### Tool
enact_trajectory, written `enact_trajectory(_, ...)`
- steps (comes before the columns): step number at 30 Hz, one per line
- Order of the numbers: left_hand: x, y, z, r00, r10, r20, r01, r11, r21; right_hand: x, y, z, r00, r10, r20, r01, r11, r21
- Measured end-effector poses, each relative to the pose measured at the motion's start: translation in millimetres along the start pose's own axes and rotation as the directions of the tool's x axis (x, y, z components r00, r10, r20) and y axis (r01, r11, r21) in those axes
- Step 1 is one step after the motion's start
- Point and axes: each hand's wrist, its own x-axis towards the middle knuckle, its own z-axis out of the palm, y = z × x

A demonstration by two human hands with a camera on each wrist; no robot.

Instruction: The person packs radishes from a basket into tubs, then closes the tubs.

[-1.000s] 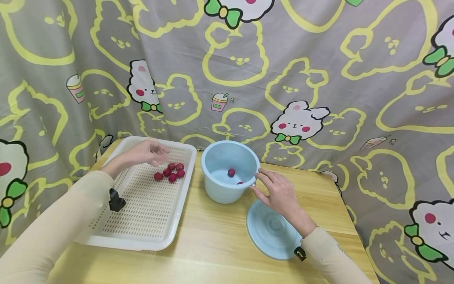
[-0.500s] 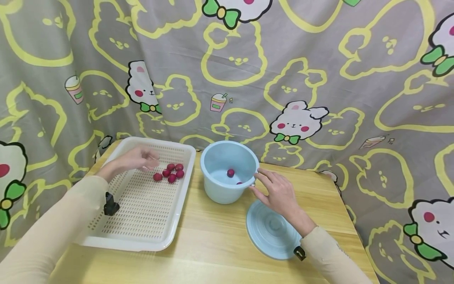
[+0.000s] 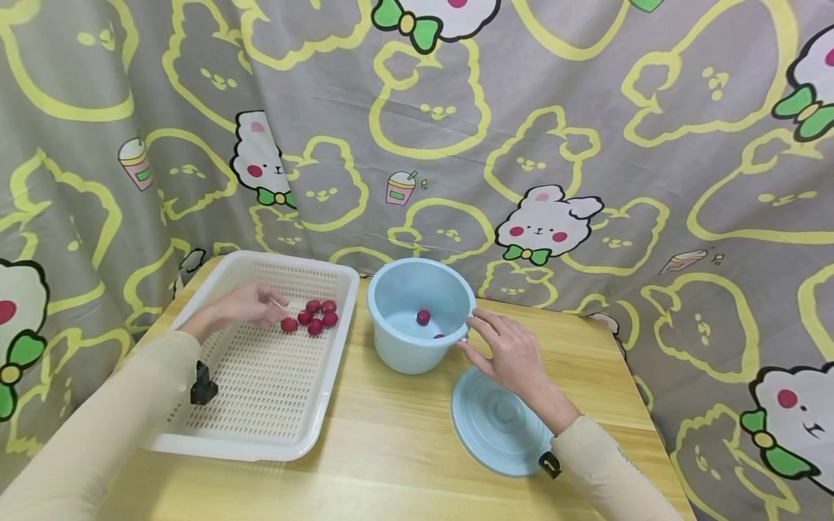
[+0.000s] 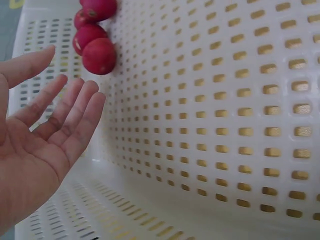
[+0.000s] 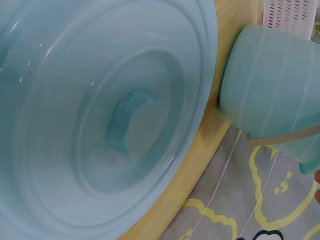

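My left hand hovers inside the white basket, its fingertips close beside several round crimson things that look like radishes. In the left wrist view, the fingers are extended, palm up and holding nothing, just short of the nearest radish. My right hand holds the light-blue bucket at its right rim, fingers on the edge and thumb lower by the side lug. Inside the bucket lies one radish, and another shows partly behind the near rim. Only fingertips show in the right wrist view.
A round blue lid with a central knob lies on the wooden table, under my right forearm. The bucket's pale handle hangs along its side. A patterned grey curtain hangs behind the table.
My left hand has drawn back leftward from the basket's far right part, then dipped slightly toward the nearest radish. The right hand, bucket, lid and radishes keep their places.
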Motion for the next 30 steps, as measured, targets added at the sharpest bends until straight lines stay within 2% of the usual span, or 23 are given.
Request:
enact_trajectory(7, 2.6, -5.9, 6.1, 1.000, -0.018, 0.019, 0.019, 0.999, -0.027, -0.2, -0.3, -0.1, 1.000, 0.002, -0.003, -0.001, 1.000, 0.006)
enact_trajectory(16, 6.4, -6.2, 12.8, 0.998, -0.056, 0.002, 0.056, 0.998, 0.004, -0.5, -0.1, 1.0, 1.000, 0.002, -0.003, -0.002, 1.000, 0.003)
enact_trajectory(30, 11.0, -7.4, 17.6, 0.997, -0.064, 0.040, 0.063, 0.998, 0.006, -1.7, -0.3, 2.1, 1.000, 0.014, 0.001, -0.014, 1.000, 0.013)
